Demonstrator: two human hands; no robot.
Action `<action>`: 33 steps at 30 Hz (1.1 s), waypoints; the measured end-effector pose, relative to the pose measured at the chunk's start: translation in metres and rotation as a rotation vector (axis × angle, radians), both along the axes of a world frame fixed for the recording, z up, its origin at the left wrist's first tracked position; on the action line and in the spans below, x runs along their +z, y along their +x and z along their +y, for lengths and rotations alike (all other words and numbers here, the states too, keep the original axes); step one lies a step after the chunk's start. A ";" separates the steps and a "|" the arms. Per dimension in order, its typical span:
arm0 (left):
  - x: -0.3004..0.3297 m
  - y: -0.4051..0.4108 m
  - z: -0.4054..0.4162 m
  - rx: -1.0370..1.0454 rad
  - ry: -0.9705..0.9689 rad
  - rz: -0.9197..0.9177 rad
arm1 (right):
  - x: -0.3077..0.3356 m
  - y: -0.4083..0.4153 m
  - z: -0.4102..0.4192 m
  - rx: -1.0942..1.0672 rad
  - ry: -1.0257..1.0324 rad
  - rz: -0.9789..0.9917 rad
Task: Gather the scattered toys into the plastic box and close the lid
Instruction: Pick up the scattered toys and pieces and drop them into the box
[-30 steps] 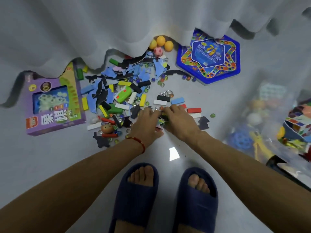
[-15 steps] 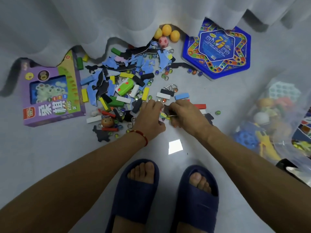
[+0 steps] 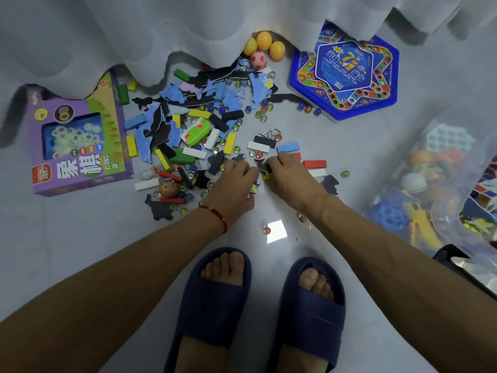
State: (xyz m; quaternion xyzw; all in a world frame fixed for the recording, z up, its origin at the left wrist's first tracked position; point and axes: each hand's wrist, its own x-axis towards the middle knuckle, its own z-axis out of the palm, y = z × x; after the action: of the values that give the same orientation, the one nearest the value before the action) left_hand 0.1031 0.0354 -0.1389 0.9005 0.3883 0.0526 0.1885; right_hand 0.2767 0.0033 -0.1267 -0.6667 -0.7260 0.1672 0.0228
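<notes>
Your left hand (image 3: 233, 184) curls over small pieces at the near edge of the scattered toys (image 3: 193, 135); your right hand (image 3: 289, 176) pinches a dark foam piece (image 3: 260, 165). The plastic box (image 3: 441, 195) sits at your right.

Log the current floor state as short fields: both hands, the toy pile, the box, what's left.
left hand: curled over small pieces at the pile's near edge
right hand: pinching a dark foam piece
toy pile: blocks, foam shapes, marbles, scattered on the floor
plastic box: at right, holding toys already, no lid on it
stray marbles: near the slippers
remaining: most of the pile
</notes>
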 end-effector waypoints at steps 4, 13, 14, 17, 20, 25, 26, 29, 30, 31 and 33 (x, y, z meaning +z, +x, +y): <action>0.006 -0.004 0.004 -0.049 0.021 0.052 | 0.014 0.009 -0.005 -0.250 -0.034 0.335; 0.015 -0.006 0.006 -0.243 0.201 0.329 | 0.048 0.022 -0.062 -1.027 -0.363 1.984; 0.014 -0.006 0.003 -0.261 0.215 0.353 | 0.048 0.022 -0.067 -1.026 -0.362 1.985; 0.015 -0.008 -0.004 -0.270 0.283 0.377 | 0.048 0.019 -0.078 -1.042 -0.233 1.676; 0.008 -0.015 -0.006 -0.216 0.211 0.236 | 0.044 0.027 -0.100 -0.774 -0.064 0.880; 0.007 -0.025 -0.018 -0.060 0.090 0.051 | 0.031 0.042 -0.165 -0.477 -0.075 0.102; 0.013 -0.024 -0.023 -0.014 0.094 0.047 | 0.026 0.042 -0.175 -0.484 -0.094 0.091; 0.037 -0.020 -0.051 -0.027 0.017 -0.025 | 0.010 0.039 -0.193 -0.516 -0.167 0.168; 0.044 -0.020 -0.065 -0.128 -0.099 -0.017 | 0.006 0.038 -0.194 -0.513 -0.167 0.182; 0.048 -0.021 -0.080 -0.275 -0.178 0.042 | 0.005 0.038 -0.194 -0.508 -0.161 0.177; 0.051 -0.025 -0.110 -0.587 -0.120 0.167 | 0.003 0.040 -0.191 -0.507 -0.145 0.165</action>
State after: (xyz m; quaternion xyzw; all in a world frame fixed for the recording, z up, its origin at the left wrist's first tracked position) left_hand 0.0786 -0.0745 -0.0883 0.9626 0.1282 -0.1015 0.2161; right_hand 0.3162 -0.1872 -0.1242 -0.8111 -0.5179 0.2613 0.0751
